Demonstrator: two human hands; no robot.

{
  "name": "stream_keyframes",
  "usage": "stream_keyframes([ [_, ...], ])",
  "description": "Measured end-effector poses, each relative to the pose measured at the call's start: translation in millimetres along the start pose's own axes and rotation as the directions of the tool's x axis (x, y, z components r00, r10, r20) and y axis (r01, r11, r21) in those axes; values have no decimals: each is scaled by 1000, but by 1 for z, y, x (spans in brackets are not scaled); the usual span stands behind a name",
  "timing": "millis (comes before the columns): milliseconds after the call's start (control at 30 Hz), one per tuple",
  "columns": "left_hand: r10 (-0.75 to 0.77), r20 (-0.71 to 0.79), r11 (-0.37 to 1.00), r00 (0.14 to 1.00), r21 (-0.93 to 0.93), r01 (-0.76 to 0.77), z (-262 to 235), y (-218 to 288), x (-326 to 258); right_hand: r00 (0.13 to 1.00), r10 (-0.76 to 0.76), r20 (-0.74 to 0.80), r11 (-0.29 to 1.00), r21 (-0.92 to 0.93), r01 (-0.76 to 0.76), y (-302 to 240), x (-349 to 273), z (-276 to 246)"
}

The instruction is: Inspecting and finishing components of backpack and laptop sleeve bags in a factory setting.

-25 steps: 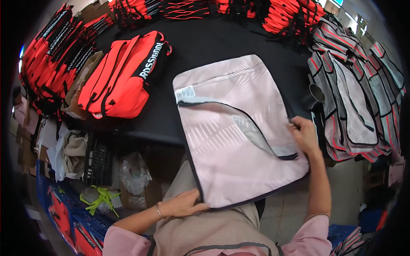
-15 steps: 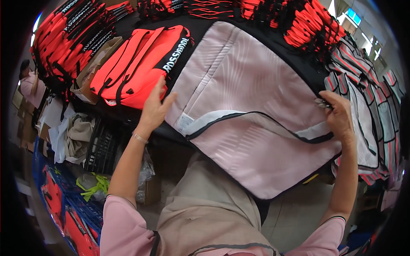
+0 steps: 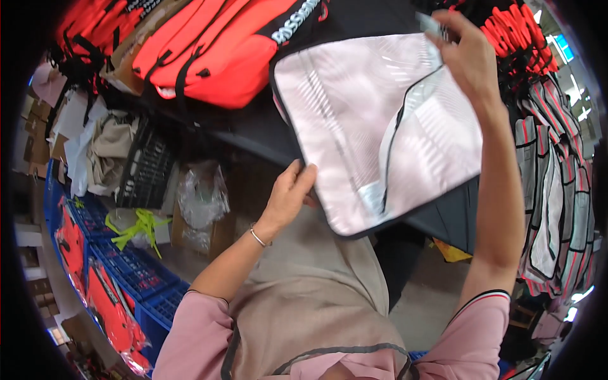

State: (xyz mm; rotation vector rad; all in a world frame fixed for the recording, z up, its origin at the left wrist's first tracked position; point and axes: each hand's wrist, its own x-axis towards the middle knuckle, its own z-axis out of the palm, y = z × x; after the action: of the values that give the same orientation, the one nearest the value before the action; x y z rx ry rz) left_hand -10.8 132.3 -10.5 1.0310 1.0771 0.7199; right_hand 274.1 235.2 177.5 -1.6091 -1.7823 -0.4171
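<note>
A pale pink, patterned fabric panel (image 3: 348, 120) with black-bound edges is tilted over the black-covered table. A curved dark-edged strip (image 3: 396, 136) runs across it, with a white label near its lower end. My left hand (image 3: 291, 193) pinches the panel's lower left edge, thumb on top and fingers partly hidden beneath. At the upper right corner, my right hand (image 3: 465, 57) is closed around a small silvery tool (image 3: 434, 26), blurred, resembling thread snips. That hand is against the panel's edge; whether it also grips the fabric I cannot tell.
Bright red-orange backpacks (image 3: 221, 57) lie at the far left of the table (image 3: 253, 139). Striped grey pieces (image 3: 560, 190) hang at the right. A black crate (image 3: 149, 164), blue crates (image 3: 133, 266) and a clear plastic bag (image 3: 202, 196) are at the lower left.
The panel has turned and its far side has come nearer. My left hand moved right and down along its edge; my right hand rose to the far corner with the tool.
</note>
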Motion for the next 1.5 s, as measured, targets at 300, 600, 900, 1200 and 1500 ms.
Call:
stream_keyframes([
  [300,-142,4,958,990,-251,139,13,-76,-33,843,-18,537,976,194,-103,-80,-200,-12],
  [600,-63,201,945,977,-302,123,65,-50,-32,860,163,483,894,296,-335,-78,-179,-26],
  [900,423,77,892,903,-209,-400,90,60,-24,872,108,477,913,299,-277,-100,-109,-92],
  [1200,708,130,684,694,118,-720,81,87,9,950,-77,304,996,65,60,-92,-102,-84],
  [1500,209,159,977,965,-78,-198,64,14,-8,866,494,72,775,415,-476,8,-105,-128],
])
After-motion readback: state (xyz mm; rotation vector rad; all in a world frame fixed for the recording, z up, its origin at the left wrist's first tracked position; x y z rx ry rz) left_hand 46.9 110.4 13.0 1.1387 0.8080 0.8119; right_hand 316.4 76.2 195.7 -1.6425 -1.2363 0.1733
